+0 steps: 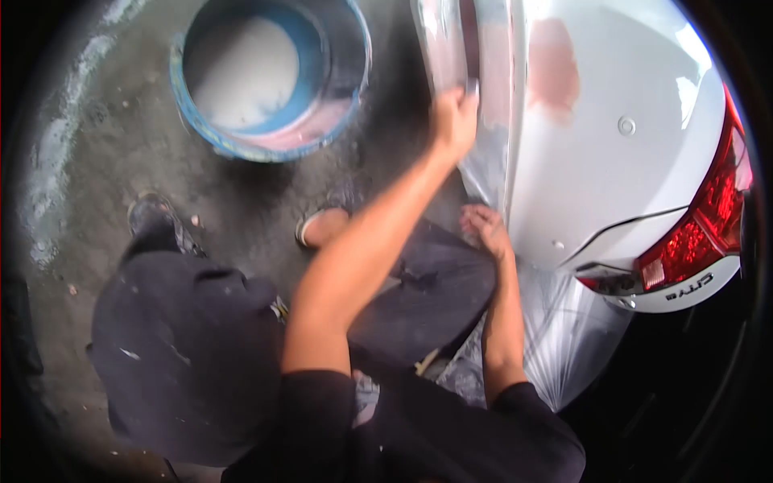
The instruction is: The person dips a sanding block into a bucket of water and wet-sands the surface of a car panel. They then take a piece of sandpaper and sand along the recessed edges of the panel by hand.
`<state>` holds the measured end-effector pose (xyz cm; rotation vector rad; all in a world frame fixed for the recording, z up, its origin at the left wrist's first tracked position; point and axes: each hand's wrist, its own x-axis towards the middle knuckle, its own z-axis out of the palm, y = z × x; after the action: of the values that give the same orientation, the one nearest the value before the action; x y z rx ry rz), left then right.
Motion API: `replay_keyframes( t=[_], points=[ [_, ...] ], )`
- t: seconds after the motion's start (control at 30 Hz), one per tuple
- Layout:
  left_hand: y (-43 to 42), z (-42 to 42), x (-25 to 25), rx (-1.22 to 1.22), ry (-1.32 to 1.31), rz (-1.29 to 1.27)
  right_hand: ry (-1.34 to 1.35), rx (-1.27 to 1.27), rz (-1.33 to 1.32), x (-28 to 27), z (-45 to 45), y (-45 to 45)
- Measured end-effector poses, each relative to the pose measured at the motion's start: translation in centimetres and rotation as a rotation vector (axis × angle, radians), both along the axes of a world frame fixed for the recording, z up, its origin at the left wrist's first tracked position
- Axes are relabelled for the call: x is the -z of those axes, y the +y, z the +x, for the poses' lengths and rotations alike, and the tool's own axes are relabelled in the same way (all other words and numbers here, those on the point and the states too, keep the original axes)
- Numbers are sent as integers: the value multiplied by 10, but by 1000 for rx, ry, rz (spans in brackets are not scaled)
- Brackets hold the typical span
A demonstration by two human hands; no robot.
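Observation:
My left hand [455, 122] is closed round a small greyish item [472, 85], too small to name, at the edge of a sanded strip [493, 64] with pinkish patches on the car's side. Lower down, my right hand [485, 229] hangs beside the car body, near plastic sheeting [555, 338], its fingers loosely curled and apart with nothing seen in them. The silver-white car [612, 169] fills the right side and bears a reddish-pink patch [553, 72].
A blue bucket [278, 145] with whitish liquid stands on the stained floor [88, 193] at the upper left. My dark-trousered legs and feet are below it. A red tail light [700, 217] is at the right.

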<state>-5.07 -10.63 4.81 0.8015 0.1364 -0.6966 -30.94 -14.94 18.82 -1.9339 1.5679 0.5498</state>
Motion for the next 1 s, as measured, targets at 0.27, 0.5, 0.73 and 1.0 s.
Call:
replay_keyframes(
  t=[0.27,0.5,0.73,1.0],
  points=[
    [-8,25,3,-63,65,-63,-43,29,11,6,15,-2],
    [-3,24,1,34,156,-112,-5,12,38,10,20,-15],
    [10,6,4,121,266,-172,29,4,64,16,3,-21],
    [1,42,8,53,148,-201,-12,15,43,13,1,-14]
  ],
)
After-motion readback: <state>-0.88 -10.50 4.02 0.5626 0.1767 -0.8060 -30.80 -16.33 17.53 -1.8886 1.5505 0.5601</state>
